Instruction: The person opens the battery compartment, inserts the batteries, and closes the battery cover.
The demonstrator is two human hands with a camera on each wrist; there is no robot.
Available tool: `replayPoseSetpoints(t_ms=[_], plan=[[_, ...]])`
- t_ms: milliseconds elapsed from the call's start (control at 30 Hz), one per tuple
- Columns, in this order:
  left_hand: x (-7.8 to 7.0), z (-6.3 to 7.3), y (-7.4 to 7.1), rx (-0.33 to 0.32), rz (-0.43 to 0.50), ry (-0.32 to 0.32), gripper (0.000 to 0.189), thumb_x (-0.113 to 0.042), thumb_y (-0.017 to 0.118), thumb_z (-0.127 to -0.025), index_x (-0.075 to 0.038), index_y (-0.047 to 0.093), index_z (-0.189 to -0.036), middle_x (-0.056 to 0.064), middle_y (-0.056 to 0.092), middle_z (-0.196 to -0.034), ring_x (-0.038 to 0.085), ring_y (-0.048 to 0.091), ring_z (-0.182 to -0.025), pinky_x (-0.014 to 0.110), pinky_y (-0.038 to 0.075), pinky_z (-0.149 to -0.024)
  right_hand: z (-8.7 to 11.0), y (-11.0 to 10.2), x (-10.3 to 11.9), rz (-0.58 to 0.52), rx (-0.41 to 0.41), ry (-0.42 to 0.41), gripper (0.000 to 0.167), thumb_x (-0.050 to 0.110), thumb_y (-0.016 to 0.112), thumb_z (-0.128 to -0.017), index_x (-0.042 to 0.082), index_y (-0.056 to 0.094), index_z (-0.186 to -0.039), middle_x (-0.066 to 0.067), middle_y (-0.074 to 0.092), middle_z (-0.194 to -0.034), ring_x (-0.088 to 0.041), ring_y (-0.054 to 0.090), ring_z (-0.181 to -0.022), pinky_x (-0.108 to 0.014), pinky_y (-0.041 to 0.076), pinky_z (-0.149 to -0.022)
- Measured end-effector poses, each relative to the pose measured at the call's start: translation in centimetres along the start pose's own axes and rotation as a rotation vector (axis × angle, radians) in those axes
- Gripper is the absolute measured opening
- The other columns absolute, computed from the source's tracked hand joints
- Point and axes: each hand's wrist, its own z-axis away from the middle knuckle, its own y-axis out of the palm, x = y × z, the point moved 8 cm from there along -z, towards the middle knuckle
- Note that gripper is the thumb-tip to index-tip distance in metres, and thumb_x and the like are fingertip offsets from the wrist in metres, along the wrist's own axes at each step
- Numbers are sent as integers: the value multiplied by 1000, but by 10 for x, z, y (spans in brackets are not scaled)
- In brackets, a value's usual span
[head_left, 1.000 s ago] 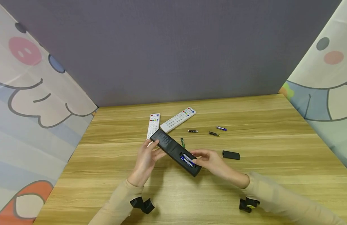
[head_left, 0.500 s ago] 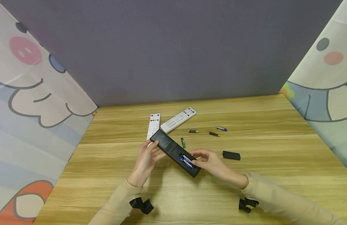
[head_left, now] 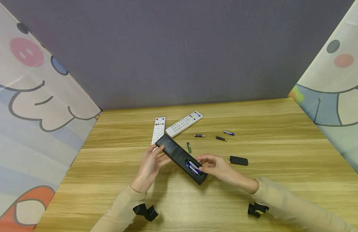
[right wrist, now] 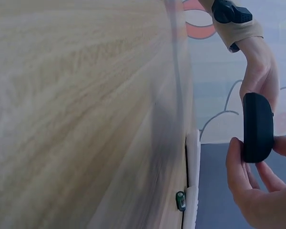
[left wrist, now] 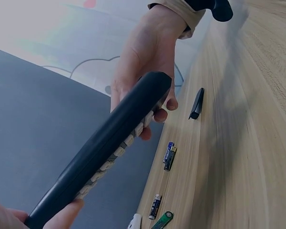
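Observation:
A black remote control (head_left: 174, 150) is held above the table, back side up and slanting down to the right. My left hand (head_left: 148, 166) grips its upper left end, thumb on the back and fingers beneath. Two blue and silver batteries (head_left: 193, 167) lie side by side in the uncovered compartment. With its thumb at these batteries, my right hand (head_left: 218, 167) holds the lower end. The right wrist view shows the right hand's fingers on the button side of the remote control (right wrist: 258, 129) and its thumb on the back. The black battery cover (head_left: 238, 160) lies on the table at right.
Two white remote controls (head_left: 183, 124) lie behind the left hand. Loose batteries are spread over the wooden table (head_left: 269, 135): a green one (head_left: 189, 147), two dark ones (head_left: 199, 135) and a blue and silver one (head_left: 229, 132). A grey panel (head_left: 190, 58) borders the back.
The lower end of the black remote control has dipped slightly. Both hands keep their hold, and the right thumb stays at the batteries.

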Motion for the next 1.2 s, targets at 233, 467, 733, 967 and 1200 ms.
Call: replayPoseSetpoints(t_ms=[233, 467, 733, 967, 1200], plan=[[0, 0, -2, -9, 6, -5, 32, -4, 44, -90, 2, 35, -120, 14, 52, -107, 23, 62, -82, 35, 55, -73, 0, -4, -2, 53, 45, -18, 36, 15, 60, -83, 0, 55, -115, -16, 57, -106, -18, 59, -85, -26, 54, -68], [-1, -1, -3, -9, 4, -7, 33, -4, 43, -90, 2, 35, -121, 14, 52, -107, 23, 62, -82, 34, 55, -75, 4, -13, 4, 151, 67, -141, 32, 19, 58, -85, 0, 58, -110, -11, 61, -103, -10, 59, -77, -30, 55, -63], [-1, -1, -5, -9, -4, -9, 33, -5, 44, -90, 2, 35, -121, 15, 51, -108, 22, 62, -82, 35, 54, -76, 7, -29, -2, 262, 55, -135, 27, 15, 56, -86, 1, 59, -109, -10, 62, -99, -16, 58, -81, -23, 53, -66], [-2, -1, -6, -5, -4, -14, 36, -5, 42, -91, 2, 33, -125, 16, 50, -111, 21, 62, -84, 34, 54, -77, 11, -45, -7, 319, 19, -144, 24, 7, 56, -85, -2, 58, -106, -14, 62, -94, -26, 58, -80, -23, 52, -69], [-3, -2, -8, -8, 2, -5, 27, -5, 44, -90, 1, 38, -116, 11, 53, -101, 20, 62, -80, 35, 54, -76, 16, -62, -8, 430, -39, -179, 23, 10, 57, -85, -3, 59, -105, -12, 63, -94, -11, 57, -77, -24, 52, -68]])
